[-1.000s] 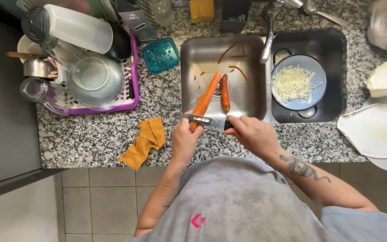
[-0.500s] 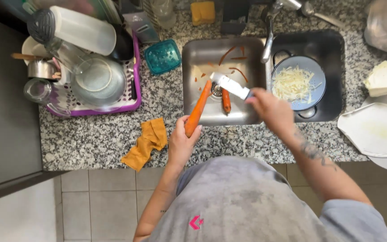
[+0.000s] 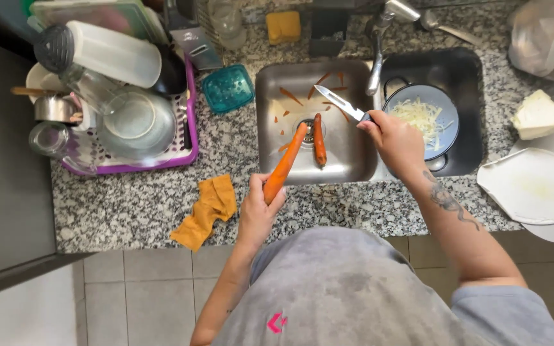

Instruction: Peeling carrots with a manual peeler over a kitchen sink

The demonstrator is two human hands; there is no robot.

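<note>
Two carrots show: one (image 3: 285,163) gripped at its lower end by the left hand (image 3: 259,208), slanting up over the sink (image 3: 270,122); another (image 3: 319,140) lies just beyond its tip. Right hand (image 3: 395,142) clasps a peeler (image 3: 341,104), raised clear, beside a bowl (image 3: 447,131) of shreds.

A single head-worn camera looks almost straight down from above the person's own torso onto the speckled worktop (image 3: 136,205) and the steel sink (image 3: 347,160). It sits fairly high, taking in the worktop's full depth and floor tiles (image 3: 129,295) below; there is no second view to share anything with.
</note>
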